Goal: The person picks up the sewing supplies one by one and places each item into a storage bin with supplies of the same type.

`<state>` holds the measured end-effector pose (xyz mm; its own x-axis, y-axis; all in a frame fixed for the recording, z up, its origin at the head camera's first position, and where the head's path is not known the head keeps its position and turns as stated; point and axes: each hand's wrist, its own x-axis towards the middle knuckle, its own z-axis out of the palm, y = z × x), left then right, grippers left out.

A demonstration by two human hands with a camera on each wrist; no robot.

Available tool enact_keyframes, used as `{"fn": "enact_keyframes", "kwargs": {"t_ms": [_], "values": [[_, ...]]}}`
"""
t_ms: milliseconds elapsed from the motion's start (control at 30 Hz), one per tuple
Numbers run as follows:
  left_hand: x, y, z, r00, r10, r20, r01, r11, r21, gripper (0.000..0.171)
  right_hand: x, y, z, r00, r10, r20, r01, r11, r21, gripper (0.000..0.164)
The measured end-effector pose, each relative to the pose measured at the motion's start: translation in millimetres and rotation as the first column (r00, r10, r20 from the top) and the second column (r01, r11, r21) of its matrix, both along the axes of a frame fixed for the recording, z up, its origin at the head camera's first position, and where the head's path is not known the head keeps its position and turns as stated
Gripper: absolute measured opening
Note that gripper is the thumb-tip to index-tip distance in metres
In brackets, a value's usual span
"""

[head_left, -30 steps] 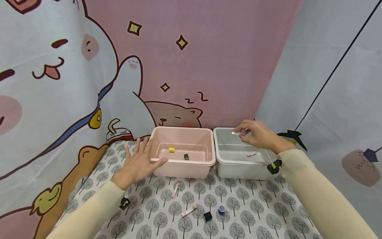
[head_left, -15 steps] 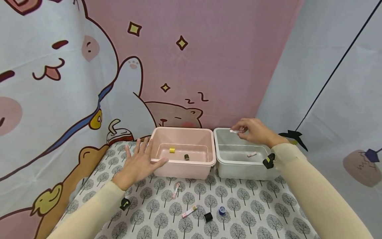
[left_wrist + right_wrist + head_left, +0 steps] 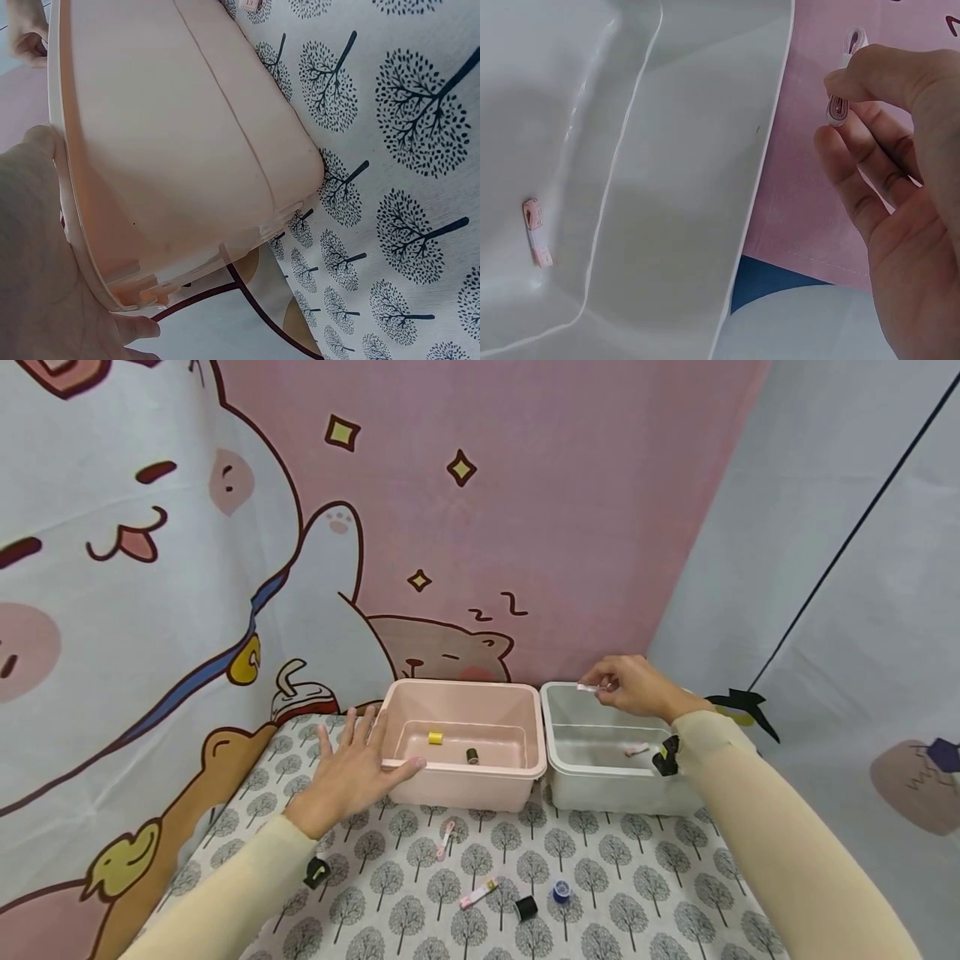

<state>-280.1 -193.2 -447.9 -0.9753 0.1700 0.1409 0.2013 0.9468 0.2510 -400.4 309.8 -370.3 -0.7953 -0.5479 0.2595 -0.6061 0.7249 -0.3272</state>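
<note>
My right hand pinches a folded measuring tape between thumb and fingers, above the far rim of the pale grey bin. In the right wrist view, another folded pink measuring tape lies on that bin's floor. My left hand has its fingers spread and rests on the left end of the pink bin, its thumb along the front rim. Inside the pink bin are a yellow thread spool and a dark green thread spool.
On the tree-print cloth before the bins lie a pale pink folded tape, a pink and yellow folded tape, a black thread spool and a blue thread spool. A cartoon-printed curtain hangs behind.
My right hand has shifted slightly left and toward the far rim of the grey bin, still pinching the measuring tape. The left hand stays on the pink bin.
</note>
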Motion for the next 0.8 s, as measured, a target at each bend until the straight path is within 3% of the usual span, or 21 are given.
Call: {"fn": "enact_keyframes", "kwargs": {"t_ms": [200, 400, 800], "values": [[-0.2, 1, -0.5, 1.000, -0.001, -0.001, 0.001, 1.000, -0.001, 0.125, -3.0, 0, -2.5, 1.000, -0.029, 0.004, 0.029, 0.999, 0.017, 0.033], [-0.3, 3, 0.3, 1.000, 0.001, -0.005, -0.001, 1.000, -0.005, 0.125, -0.8, 0, -2.6, 0.998, -0.062, 0.010, 0.061, 0.996, 0.067, 0.052], [0.6, 2, 1.4, 1.000, 0.009, 0.001, -0.009, 1.000, -0.011, 0.123, 9.2, 5, -3.9, 0.999, -0.039, -0.022, 0.040, 0.998, 0.046, 0.050]]}}
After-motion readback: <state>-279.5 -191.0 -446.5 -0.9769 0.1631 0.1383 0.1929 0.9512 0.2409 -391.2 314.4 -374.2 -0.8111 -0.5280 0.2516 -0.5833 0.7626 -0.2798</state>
